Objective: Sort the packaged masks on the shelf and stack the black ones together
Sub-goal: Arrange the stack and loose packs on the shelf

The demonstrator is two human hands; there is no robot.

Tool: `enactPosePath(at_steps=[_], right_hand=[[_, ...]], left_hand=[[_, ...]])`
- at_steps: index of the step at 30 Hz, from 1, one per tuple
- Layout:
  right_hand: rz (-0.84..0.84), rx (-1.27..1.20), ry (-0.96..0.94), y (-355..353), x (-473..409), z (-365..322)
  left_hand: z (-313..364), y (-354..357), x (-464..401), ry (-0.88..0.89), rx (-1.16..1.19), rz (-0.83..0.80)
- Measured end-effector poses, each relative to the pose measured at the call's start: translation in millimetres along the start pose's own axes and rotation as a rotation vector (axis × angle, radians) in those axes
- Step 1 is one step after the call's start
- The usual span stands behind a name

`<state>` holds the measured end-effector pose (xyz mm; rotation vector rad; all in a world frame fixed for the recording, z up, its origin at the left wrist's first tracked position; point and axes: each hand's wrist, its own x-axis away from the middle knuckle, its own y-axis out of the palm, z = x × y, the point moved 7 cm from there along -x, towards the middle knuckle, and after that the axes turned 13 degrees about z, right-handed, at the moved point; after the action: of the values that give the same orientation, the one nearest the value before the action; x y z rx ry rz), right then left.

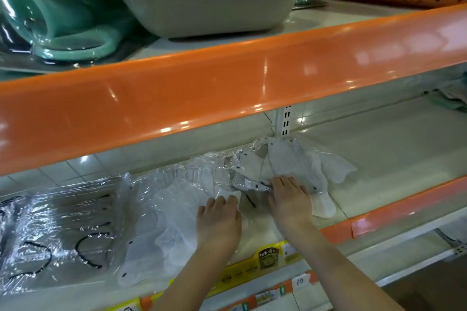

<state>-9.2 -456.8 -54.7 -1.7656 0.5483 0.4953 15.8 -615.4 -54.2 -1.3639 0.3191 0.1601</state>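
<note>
Shelf edge (265,269): nearest you, a yellow price strip and a handwritten tag run along the front lip, your forearms crossing above them.
Black-loop packets (58,242): at your near left, clear wrappers with dark ear loops lie flat in a loose spread; whether the masks inside are black, you cannot tell through the glare.
Left hand (218,217): palm down on the clear wrappers in the middle of the shelf, fingertips curled at the edge of a white mask packet (227,194); whether it pinches or only presses, you cannot tell.
Right hand (290,195): just beside the left, fingers bent down onto the near edge of the white mask heap (285,164); it looks like a light grip on a packet, but the thumb is hidden.
Loose black loop (250,201): a thin dark strand shows between your two hands, under film.
Far heap: white masks in crumpled plastic pile against the slotted upright (285,121) at the back.
Step in hand: you seem to be parting the white packets, early in the sort.
Next move: lift the white ones aside to the right, then check what carries that dark loop and draw it left toward the dark-looped spread. Mind the slippery film; packets may slide together.
</note>
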Motion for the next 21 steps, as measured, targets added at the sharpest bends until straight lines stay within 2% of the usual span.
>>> enactPosePath(at_steps=[1, 4, 9, 14, 18, 21], right_hand=[[-0.024, -0.016, 0.027, 1, 0, 1], [-0.119, -0.110, 0.265, -2, -4, 17], [-0.095, -0.597, 0.411, -22, -11, 19], [-0.238, -0.943, 0.509, -37, -20, 2], [-0.269, -1.234, 0.691, -41, -18, -2], [-0.295, -1.482, 0.831, -44, -15, -9]], left_hand=[[3, 0, 1, 0.019, 0.038, 0.027], [8, 2, 3, 0.023, 0.152, 0.027], [7, 5, -2, -0.074, 0.369, -0.050], [6, -10, -7, -0.349, 0.906, -0.052], [-11, -17, -16, -0.544, 1.099, -0.026], [-23, -30, -14, -0.601, 1.186, 0.012]])
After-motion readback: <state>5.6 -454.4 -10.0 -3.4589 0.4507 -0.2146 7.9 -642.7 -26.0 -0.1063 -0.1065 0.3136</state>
